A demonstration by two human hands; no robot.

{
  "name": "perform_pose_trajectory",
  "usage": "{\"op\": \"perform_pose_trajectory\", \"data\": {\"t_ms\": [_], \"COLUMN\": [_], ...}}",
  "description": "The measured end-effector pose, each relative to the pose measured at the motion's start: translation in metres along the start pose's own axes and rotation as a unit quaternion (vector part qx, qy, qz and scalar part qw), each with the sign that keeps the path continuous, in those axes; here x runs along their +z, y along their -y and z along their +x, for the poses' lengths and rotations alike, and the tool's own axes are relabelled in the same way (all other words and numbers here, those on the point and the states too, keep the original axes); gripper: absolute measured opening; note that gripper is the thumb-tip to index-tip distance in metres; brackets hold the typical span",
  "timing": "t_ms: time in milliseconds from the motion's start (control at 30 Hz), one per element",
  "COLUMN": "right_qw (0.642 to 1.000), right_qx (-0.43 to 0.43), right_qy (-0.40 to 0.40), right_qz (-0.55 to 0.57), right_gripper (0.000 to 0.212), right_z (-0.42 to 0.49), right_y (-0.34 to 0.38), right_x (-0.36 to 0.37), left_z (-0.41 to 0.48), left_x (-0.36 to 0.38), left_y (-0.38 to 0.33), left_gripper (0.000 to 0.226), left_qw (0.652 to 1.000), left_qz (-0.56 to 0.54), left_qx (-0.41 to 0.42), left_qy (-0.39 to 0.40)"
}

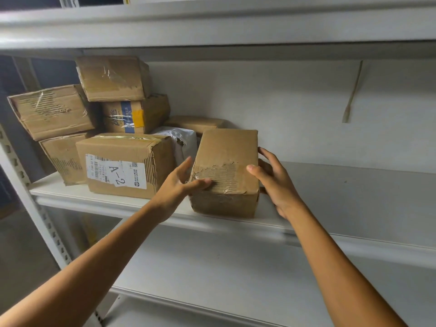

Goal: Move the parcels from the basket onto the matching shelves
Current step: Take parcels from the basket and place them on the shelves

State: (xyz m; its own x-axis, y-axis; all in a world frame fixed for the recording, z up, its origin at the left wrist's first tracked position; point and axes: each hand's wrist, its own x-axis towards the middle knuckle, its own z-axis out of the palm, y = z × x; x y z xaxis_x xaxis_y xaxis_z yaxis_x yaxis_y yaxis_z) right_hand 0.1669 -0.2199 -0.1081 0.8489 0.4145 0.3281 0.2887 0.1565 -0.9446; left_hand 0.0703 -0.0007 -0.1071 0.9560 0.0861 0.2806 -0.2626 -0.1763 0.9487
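The fingers (186, 162) of the left hand (178, 187) lie along the left face of a brown cardboard parcel (226, 156), with the thumb laid across its top near the front corner. The fingers (267, 153) of the right hand (274, 185) wrap the right face, thumb hooked over the top edge. Together the two hands grip the parcel from either side. Most of the right fingers are hidden behind the cardboard, and I can't tell how much of the left palm touches the side.

The parcel sits upright on the white shelf (342, 197), close to its front edge, with a patch of its top torn down to the corrugation. Both bare forearms reach up and forward from the lower corners, cut off at the frame.

Just to the left, with only the left hand between, stands a box marked A-2 (125, 166). Behind them a white bag (179, 140) is largely hidden, and a flat box (193, 122) shows only its top. Stacked boxes (111, 79) fill the shelf's left end, some tilted. A lower shelf (236, 267) runs beneath.
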Motion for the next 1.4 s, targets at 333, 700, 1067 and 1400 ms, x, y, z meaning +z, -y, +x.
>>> {"op": "perform_pose_trajectory", "data": {"t_ms": [333,700,1067,1400], "right_qw": [1.0,0.997,0.977,0.956], "right_qx": [-0.021,0.039,-0.075,-0.069], "right_qy": [0.006,-0.058,-0.188,-0.263], "right_qz": [0.015,0.02,-0.072,-0.106], "right_gripper": [0.051,0.054,0.068,0.066], "right_z": [-0.027,-0.061,-0.09,-0.143], "right_y": [0.008,0.019,0.009,0.036], "right_x": [0.01,0.031,0.061,0.02], "left_z": [-0.022,-0.032,-0.031,-0.027], "left_x": [-0.011,-0.02,-0.021,0.044], "left_y": [-0.005,0.002,0.012,-0.017], "left_gripper": [0.066,0.086,0.091,0.08], "left_qw": [0.994,0.993,0.987,0.984], "left_qz": [-0.01,0.036,-0.004,-0.011], "left_qx": [-0.005,0.084,0.148,0.151], "left_qy": [0.104,0.081,0.065,0.094]}}
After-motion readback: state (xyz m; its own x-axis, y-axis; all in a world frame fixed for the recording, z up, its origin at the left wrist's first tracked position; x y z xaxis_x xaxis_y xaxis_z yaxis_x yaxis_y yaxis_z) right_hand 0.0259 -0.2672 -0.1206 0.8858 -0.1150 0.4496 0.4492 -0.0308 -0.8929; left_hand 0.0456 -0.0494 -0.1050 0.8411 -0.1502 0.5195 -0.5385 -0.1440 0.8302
